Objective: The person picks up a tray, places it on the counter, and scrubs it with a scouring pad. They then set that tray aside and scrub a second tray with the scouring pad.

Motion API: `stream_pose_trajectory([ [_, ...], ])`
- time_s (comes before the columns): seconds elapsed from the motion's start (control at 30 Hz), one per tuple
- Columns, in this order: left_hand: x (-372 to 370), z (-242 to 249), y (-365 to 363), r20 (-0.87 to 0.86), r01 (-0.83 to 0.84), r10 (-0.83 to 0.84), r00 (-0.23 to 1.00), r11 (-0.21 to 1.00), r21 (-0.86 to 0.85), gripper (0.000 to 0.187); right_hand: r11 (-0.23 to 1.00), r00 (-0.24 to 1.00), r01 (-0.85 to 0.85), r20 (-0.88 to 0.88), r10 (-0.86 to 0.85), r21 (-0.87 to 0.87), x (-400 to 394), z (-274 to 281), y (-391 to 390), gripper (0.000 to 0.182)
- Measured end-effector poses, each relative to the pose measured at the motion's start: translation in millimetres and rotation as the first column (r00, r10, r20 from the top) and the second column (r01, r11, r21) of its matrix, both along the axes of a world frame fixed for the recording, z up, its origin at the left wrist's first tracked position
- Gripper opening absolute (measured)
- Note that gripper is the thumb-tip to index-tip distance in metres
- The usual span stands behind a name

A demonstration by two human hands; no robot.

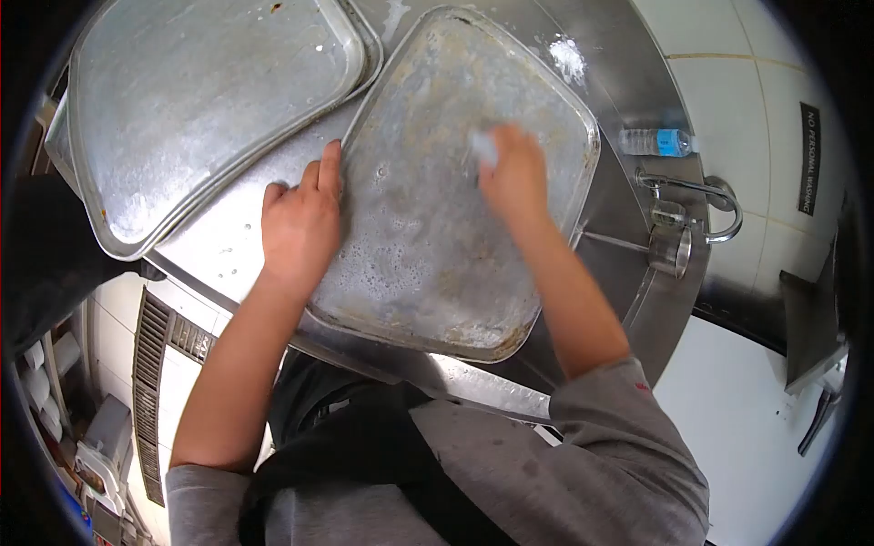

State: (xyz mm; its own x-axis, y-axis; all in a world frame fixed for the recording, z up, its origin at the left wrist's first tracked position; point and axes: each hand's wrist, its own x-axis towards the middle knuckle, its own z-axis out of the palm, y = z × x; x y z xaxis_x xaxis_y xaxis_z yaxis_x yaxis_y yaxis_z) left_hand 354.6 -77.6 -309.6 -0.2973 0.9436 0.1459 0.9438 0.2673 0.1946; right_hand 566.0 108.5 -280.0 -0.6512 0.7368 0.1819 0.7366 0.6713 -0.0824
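A large metal baking tray lies tilted across the steel sink counter, its surface wet, soapy and stained brown in patches. At its left rim, my left hand grips the edge, with some fingers stretched along the rim. Over the upper right part of the tray, my right hand is closed and smeared by motion. It holds a small whitish pad against the tray's surface; its exact kind is blurred.
Stacked trays sit at the upper left. White powder lies beyond the tray. To the right are a plastic bottle, a tap and a long-handled metal pot. Someone's dark clothing shows at the left.
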Motion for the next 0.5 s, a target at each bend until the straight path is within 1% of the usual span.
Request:
stream_pose_trajectory([
  [0.07,-1,1,-2,0.023,0.008,-0.008,1.000,1.000,0.002,0.053,0.986,0.986,0.133,-0.084,-0.141,-0.098,-20,-6,65,0.024],
  [0.1,-2,2,-3,0.036,0.017,-0.017,0.999,1.000,0.013,0.053,0.987,0.988,0.126,-0.079,-0.134,-0.102,-21,-8,66,0.024],
  [0.13,-1,1,-3,0.051,-0.006,0.003,0.999,0.999,0.052,0.051,0.989,0.988,0.104,-0.106,-0.116,-0.109,-23,-10,65,0.026],
  [0.17,-1,2,-3,0.052,0.000,-0.002,0.999,0.999,0.052,0.051,0.990,0.985,0.090,-0.134,-0.105,-0.111,-23,-11,63,0.027],
  [0.2,0,3,-3,0.054,-0.017,0.014,0.998,0.998,0.053,0.050,0.999,0.984,0.012,-0.175,-0.018,-0.035,-15,-17,28,0.029],
  [0.23,0,3,-3,0.055,-0.040,0.037,0.998,0.998,0.054,0.049,0.999,0.985,0.011,-0.170,-0.017,-0.032,-15,-9,-3,0.029],
  [0.27,-2,2,-2,0.054,-0.048,0.045,0.998,0.997,0.058,0.049,0.997,0.996,-0.033,-0.080,0.028,-0.067,-18,1,-28,0.029],
  [0.3,-3,1,-2,0.051,-0.036,0.033,0.998,0.998,0.052,0.049,0.992,0.997,-0.071,0.011,0.073,-0.108,-19,5,-39,0.029],
  [0.33,-2,-1,-3,0.050,-0.013,0.011,0.999,0.999,0.041,0.049,0.992,0.998,-0.066,0.014,0.068,-0.111,-22,1,-17,0.029],
  [0.37,-2,-1,-4,0.054,-0.009,0.007,0.999,0.999,0.041,0.049,1.000,0.999,0.010,-0.035,-0.011,-0.026,-27,-7,28,0.029],
  [0.4,-1,0,-5,0.064,-0.013,0.010,0.998,0.999,0.043,0.049,0.995,0.993,0.088,-0.087,-0.083,0.053,-29,-11,53,0.028],
  [0.43,-2,1,-5,0.070,-0.024,0.020,0.997,0.998,0.051,0.049,0.995,0.993,0.083,-0.085,-0.078,0.056,-30,-13,58,0.028],
  [0.5,-2,3,-4,0.076,-0.027,0.024,0.997,0.999,0.038,0.049,0.981,0.974,0.180,-0.123,-0.188,-0.073,-26,-16,60,0.029],
])
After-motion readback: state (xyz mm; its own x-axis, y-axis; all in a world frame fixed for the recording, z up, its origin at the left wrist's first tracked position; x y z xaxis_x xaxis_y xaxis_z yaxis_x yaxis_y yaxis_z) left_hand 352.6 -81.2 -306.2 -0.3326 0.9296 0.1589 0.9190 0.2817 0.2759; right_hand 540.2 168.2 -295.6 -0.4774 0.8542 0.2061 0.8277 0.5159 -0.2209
